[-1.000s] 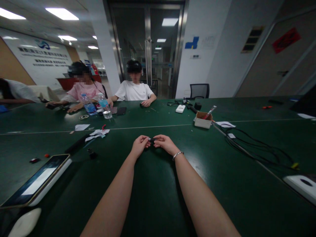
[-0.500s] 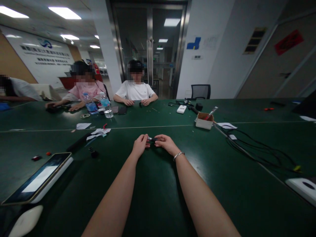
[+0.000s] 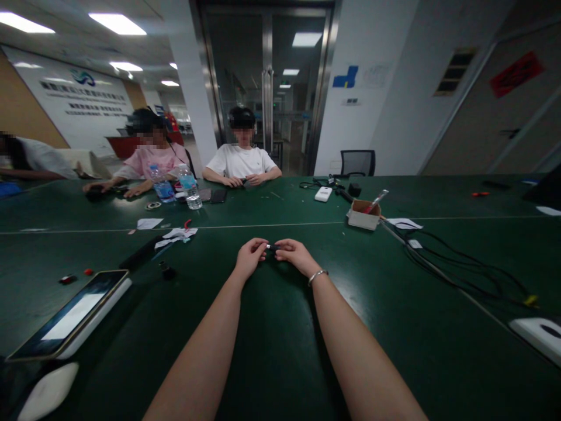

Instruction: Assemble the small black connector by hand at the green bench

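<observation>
- Clock directions are read from the small piece (image 3: 274, 248), with twelve o'clock pointing straight away from the wearer. It is dark with a silvery end, and sits between the two hands over the green table (image 3: 280, 327); it is too small to identify.
- The left hand (image 3: 249, 258) is at nine o'clock, its thumb and forefinger pinched at the silvery end, the other fingers curled beneath.
- The right hand (image 3: 295, 255) is at three o'clock, gripping the dark end between thumb and bent fingers, its back turned up.
- The fingertips of both hands face each other, with only a narrow gap between.
- The left forearm (image 3: 204, 345) reaches in from seven o'clock, the right forearm (image 3: 353, 339) from five, so the two converge; a silver bracelet (image 3: 317, 277) circles the right wrist.
- Whether the hands rest on the table or hang just above it, I cannot tell.
- Nearest on the left, around nine o'clock, stands a small black cylinder (image 3: 165, 271), well apart from the hand.
- Between two and three o'clock is an open box (image 3: 363, 221); dark cables (image 3: 460, 283) lie farther out, toward three.
</observation>
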The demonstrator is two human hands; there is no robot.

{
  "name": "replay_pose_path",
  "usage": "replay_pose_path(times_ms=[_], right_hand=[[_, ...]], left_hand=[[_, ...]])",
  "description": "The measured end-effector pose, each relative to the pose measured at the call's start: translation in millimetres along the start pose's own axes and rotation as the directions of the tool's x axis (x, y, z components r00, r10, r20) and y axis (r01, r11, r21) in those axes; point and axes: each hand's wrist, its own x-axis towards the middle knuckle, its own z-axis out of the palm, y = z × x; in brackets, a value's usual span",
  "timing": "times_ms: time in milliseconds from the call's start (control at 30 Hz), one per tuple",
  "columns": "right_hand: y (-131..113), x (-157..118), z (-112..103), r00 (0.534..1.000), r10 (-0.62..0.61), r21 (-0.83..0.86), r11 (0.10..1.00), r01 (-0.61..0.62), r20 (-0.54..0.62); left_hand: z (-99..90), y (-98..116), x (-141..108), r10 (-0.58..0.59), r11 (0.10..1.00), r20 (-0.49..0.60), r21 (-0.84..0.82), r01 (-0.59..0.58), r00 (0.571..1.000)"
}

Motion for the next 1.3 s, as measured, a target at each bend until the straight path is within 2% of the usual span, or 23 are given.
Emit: replay_pose_path(times_ms=[167, 400, 600, 700, 800, 900, 1067, 1300], right_hand=[[-0.4, 0.1, -0.1, 1.000, 0.000, -0.004, 1.000, 0.000, 0.009], [2.4, 0.9, -2.0, 1.000, -0.012, 0.005, 1.000, 0.012, 0.005], [0.5, -0.2, -0.3, 1.000, -0.014, -0.010, 1.000, 0.014, 0.002], [-1.1, -0.8, 0.9, 1.000, -0.012, -0.019, 1.000, 0.012, 0.002], [-2.0, -1.2, 1.2, 1.000, -0.013, -0.027, 1.000, 0.013, 0.005], [-2.3, -1.2, 0.8, 1.000, -0.016, -0.052, 0.999, 0.017, 0.018], [-2.6, -1.1, 0.6, 0.999, -0.027, -0.093, 0.995, 0.030, 0.034], [-7.7, -3.8, 1.1, 0.999, -0.021, -0.150, 0.988, 0.027, 0.040]], left_hand=[[0.2, -0.8, 0.7, -0.033, 0.999, -0.023, 0.007, 0.033, 0.999], [-1.1, 5.1, -2.2, -0.026, 1.000, 0.024, 0.003, 0.026, 0.999], [0.4, -5.2, 2.3, -0.047, 0.998, -0.037, 0.036, 0.049, 0.998], [1.7, -7.2, 3.2, -0.017, 1.000, -0.054, 0.019, 0.018, 0.998], [1.5, -6.8, 3.3, 0.024, 1.000, -0.024, 0.016, -0.023, 0.999], [0.3, -6.8, 3.6, 0.006, 0.999, -0.003, 0.047, -0.006, 1.000], [-0.7, -8.2, 5.2, -0.049, 0.993, -0.040, 0.108, 0.053, 0.998], [0.3, -2.0, 2.4, -0.057, 0.965, -0.089, 0.249, 0.078, 0.994]])
